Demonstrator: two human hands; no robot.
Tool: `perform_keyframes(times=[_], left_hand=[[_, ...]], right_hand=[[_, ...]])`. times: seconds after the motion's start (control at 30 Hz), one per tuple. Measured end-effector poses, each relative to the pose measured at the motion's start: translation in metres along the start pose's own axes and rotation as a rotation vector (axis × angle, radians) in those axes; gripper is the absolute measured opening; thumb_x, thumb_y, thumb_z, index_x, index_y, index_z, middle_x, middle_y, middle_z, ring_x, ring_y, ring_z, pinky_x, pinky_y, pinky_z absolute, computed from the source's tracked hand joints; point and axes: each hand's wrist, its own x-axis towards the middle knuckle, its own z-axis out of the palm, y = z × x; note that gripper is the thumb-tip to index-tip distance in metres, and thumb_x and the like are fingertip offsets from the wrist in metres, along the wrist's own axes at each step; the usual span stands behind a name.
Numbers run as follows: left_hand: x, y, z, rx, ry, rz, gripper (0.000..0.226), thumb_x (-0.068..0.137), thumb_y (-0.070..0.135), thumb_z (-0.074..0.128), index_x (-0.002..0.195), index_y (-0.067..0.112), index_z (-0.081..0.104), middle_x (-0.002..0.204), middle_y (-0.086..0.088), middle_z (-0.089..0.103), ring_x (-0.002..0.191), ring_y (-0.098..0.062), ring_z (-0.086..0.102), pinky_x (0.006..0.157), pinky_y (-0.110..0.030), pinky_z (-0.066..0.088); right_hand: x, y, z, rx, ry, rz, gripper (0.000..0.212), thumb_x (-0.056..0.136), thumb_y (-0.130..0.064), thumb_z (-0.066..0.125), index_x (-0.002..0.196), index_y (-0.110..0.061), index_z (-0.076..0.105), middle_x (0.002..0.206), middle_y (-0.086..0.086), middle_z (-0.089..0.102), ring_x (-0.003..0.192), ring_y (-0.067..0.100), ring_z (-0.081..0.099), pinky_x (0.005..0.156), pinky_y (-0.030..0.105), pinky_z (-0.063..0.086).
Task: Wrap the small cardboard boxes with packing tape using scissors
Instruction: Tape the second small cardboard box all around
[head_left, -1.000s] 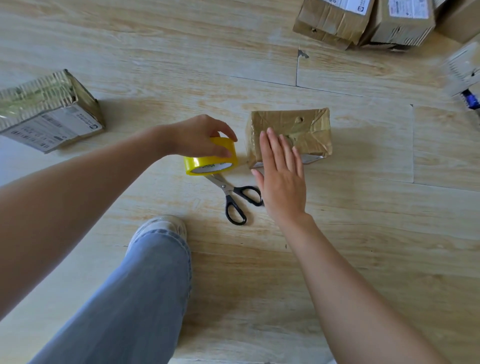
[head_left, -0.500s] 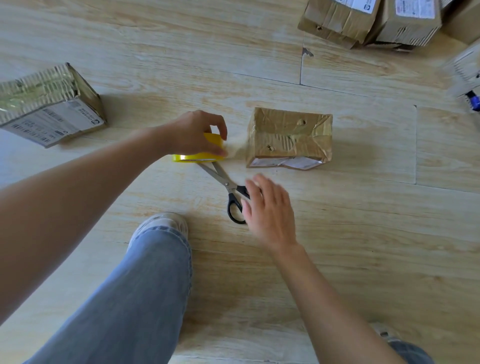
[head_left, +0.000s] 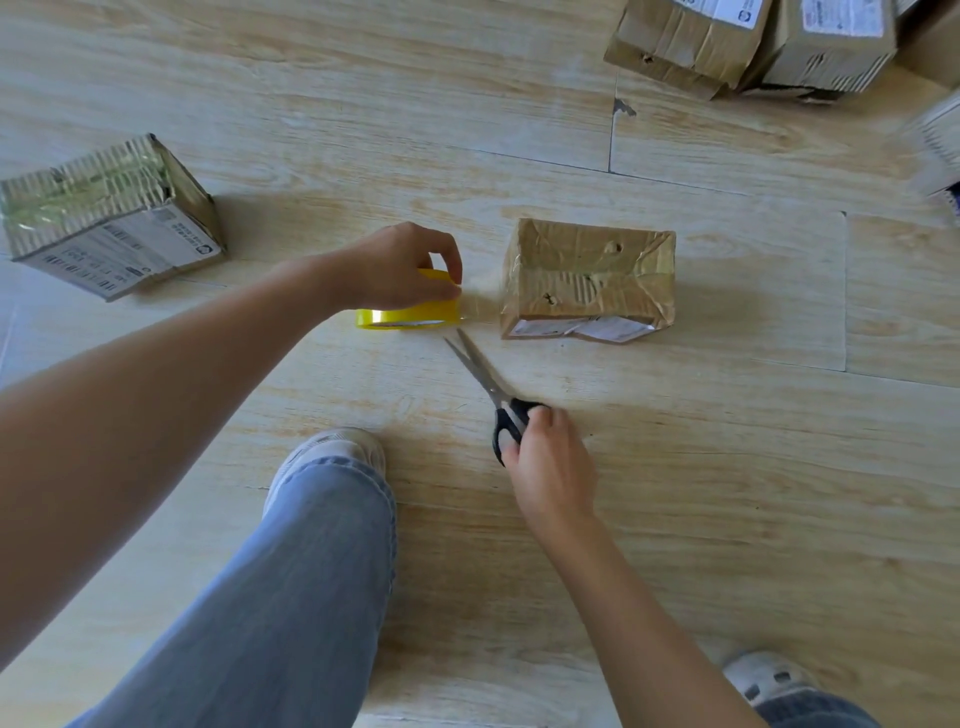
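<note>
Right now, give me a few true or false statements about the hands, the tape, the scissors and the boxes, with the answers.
1. The left hand holds the yellow tape roll. True.
2. The scissors lie untouched on the floor. False: the right hand grips their black handles.
3. The scissor blades are slightly parted. True.
4. The right hand presses on the middle box. False: it is apart from that box, nearer the person.
5. A box with a printed label lies on the floor left of the tape roll. True.
</note>
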Motion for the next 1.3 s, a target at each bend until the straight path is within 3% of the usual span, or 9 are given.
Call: perform_keyframes(times=[0.1, 0.17, 0.27, 0.37, 0.63, 0.83, 1.0, 1.17, 1.3], left_hand=[[0.0, 0.0, 0.0, 0.002, 0.011, 0.0, 0.009, 0.09, 0.031, 0.061, 0.099, 0.028, 0.063, 0.081, 0.004, 0.061, 0.066, -0.008, 0.051, 0.056, -0.022, 0.035], [0.0, 0.0, 0.001, -0.003, 0.022, -0.001, 0.009, 0.091, 0.031, 0.062, 0.099, 0.028, 0.063, 0.08, 0.006, 0.06, 0.068, -0.006, 0.051, 0.057, -0.022, 0.035], [0.001, 0.002, 0.003, 0.009, 0.037, 0.005, 0.009, 0.09, 0.03, 0.062, 0.099, 0.027, 0.063, 0.08, 0.01, 0.057, 0.068, -0.001, 0.049, 0.057, -0.02, 0.033], [0.001, 0.002, 0.004, 0.004, 0.031, -0.006, 0.008, 0.09, 0.032, 0.063, 0.098, 0.028, 0.063, 0.079, 0.01, 0.056, 0.068, -0.001, 0.048, 0.056, -0.02, 0.033], [0.002, 0.002, 0.004, 0.003, 0.038, -0.01, 0.01, 0.088, 0.033, 0.065, 0.096, 0.027, 0.063, 0.075, 0.009, 0.054, 0.063, -0.003, 0.047, 0.054, -0.021, 0.031], [0.004, 0.001, 0.006, 0.024, 0.065, -0.009, 0.015, 0.087, 0.031, 0.066, 0.101, 0.024, 0.064, 0.077, 0.015, 0.048, 0.064, 0.001, 0.044, 0.055, -0.019, 0.031], [0.008, 0.001, 0.007, 0.084, 0.089, -0.009, 0.019, 0.086, 0.032, 0.068, 0.102, 0.023, 0.065, 0.081, 0.014, 0.047, 0.068, 0.003, 0.042, 0.055, -0.019, 0.031], [0.009, 0.003, 0.008, 0.29, 0.116, 0.015, 0.015, 0.086, 0.03, 0.067, 0.1, 0.024, 0.063, 0.094, -0.003, 0.063, 0.083, -0.021, 0.057, 0.059, -0.026, 0.042], [0.007, -0.004, 0.003, 0.366, 0.141, -0.004, 0.012, 0.091, 0.035, 0.061, 0.094, 0.025, 0.054, 0.092, -0.008, 0.066, 0.074, -0.025, 0.06, 0.057, -0.029, 0.044]], right_hand=[[-0.02, 0.018, -0.005, 0.414, -0.173, 0.136, 0.032, 0.089, -0.041, 0.065, 0.103, -0.016, 0.05, 0.087, -0.007, 0.059, 0.078, 0.013, 0.059, 0.059, 0.026, 0.047], [-0.034, 0.02, -0.012, 0.725, -0.359, 0.171, 0.052, 0.071, -0.058, 0.077, 0.096, -0.021, 0.05, 0.084, -0.01, 0.057, 0.074, 0.004, 0.058, 0.058, 0.02, 0.047], [-0.041, 0.008, -0.019, 0.927, -0.458, 0.124, 0.082, 0.045, -0.086, 0.068, 0.092, -0.021, 0.049, 0.075, -0.008, 0.053, 0.055, -0.006, 0.053, 0.053, 0.012, 0.045], [-0.025, -0.007, -0.029, 1.027, -0.452, 0.15, 0.094, 0.04, -0.091, 0.061, 0.097, -0.017, 0.052, 0.076, -0.003, 0.057, 0.052, -0.002, 0.056, 0.053, 0.021, 0.051], [0.012, -0.024, -0.05, 1.115, -0.397, 0.15, 0.078, 0.058, -0.076, 0.065, 0.094, -0.007, 0.053, 0.073, 0.006, 0.056, 0.06, 0.019, 0.051, 0.046, 0.027, 0.044], [0.016, -0.024, -0.044, 1.122, -0.285, 0.14, 0.052, 0.077, -0.056, 0.071, 0.081, -0.007, 0.053, 0.069, 0.01, 0.058, 0.056, 0.017, 0.052, 0.042, 0.021, 0.038], [0.015, -0.021, -0.037, 1.023, -0.193, 0.116, 0.047, 0.079, -0.054, 0.071, 0.076, -0.012, 0.05, 0.062, 0.006, 0.061, 0.052, 0.012, 0.056, 0.061, 0.027, 0.049], [0.014, -0.018, -0.036, 0.896, -0.114, 0.125, 0.047, 0.08, -0.058, 0.068, 0.074, -0.016, 0.048, 0.063, 0.007, 0.064, 0.053, 0.013, 0.057, 0.064, 0.033, 0.049], [0.013, -0.011, -0.036, 0.739, -0.116, 0.07, 0.048, 0.08, -0.063, 0.065, 0.078, -0.018, 0.048, 0.062, -0.001, 0.057, 0.054, 0.012, 0.052, 0.057, 0.029, 0.044]])
